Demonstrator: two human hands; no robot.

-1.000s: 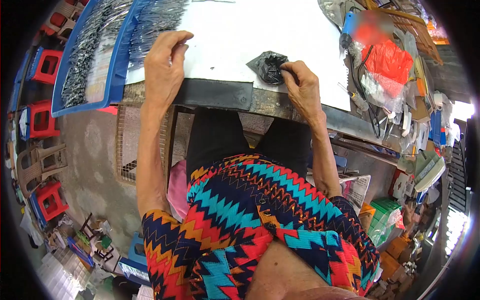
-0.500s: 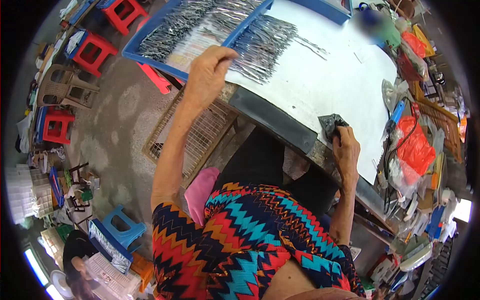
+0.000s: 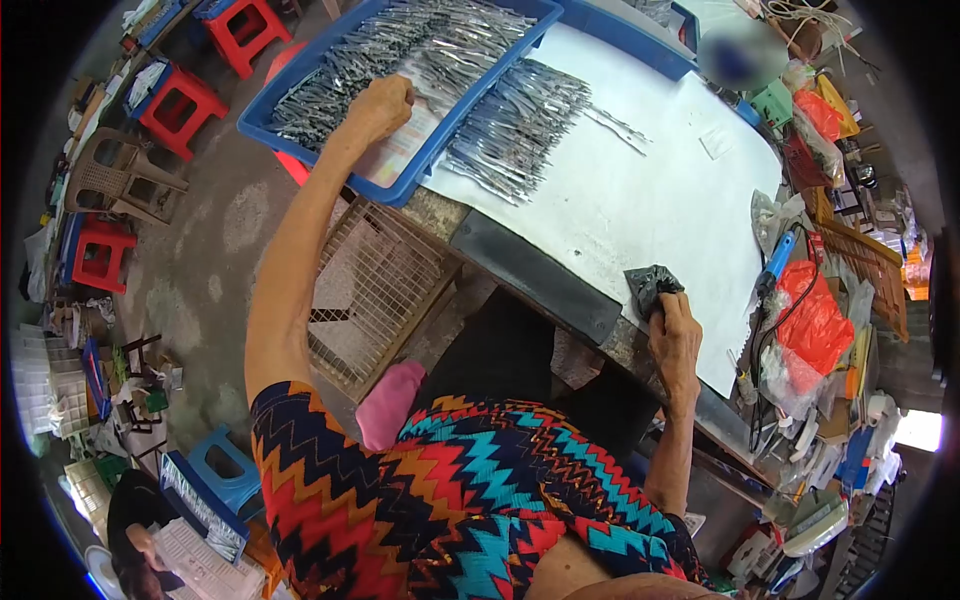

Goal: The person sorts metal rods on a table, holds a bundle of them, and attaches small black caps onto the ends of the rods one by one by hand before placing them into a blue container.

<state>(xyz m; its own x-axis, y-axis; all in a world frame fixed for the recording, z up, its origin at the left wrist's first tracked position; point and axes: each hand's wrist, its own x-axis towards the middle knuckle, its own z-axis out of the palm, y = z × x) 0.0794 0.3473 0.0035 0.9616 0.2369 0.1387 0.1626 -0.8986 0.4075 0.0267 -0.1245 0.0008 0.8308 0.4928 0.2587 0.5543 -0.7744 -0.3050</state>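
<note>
My left hand (image 3: 380, 108) is over the blue tray (image 3: 392, 190), its fingers curled together near the thin dark metal strips (image 3: 345, 75) inside. Whatever those fingers may hold is hidden. Beside the tray, a row of similar thin metal strips (image 3: 515, 130) lies on the white sheet (image 3: 640, 200), with a few strips (image 3: 615, 128) apart to the right. At the table's near edge, my right hand (image 3: 676, 335) is closed on a crumpled black plastic bag (image 3: 652, 285), which rests at the edge of the sheet.
A black padded strip (image 3: 535, 275) runs along the table edge. To the right are a blue-handled tool (image 3: 778, 258) with a cable and a red plastic bag (image 3: 815, 315). Red stools (image 3: 180, 110) and a wire rack (image 3: 375, 290) stand left. Another person (image 3: 140, 530) is at lower left.
My left hand has moved left, from the tray's near divider edge to above the strips inside it. My right hand stays on the black bag. The view has shifted slightly.
</note>
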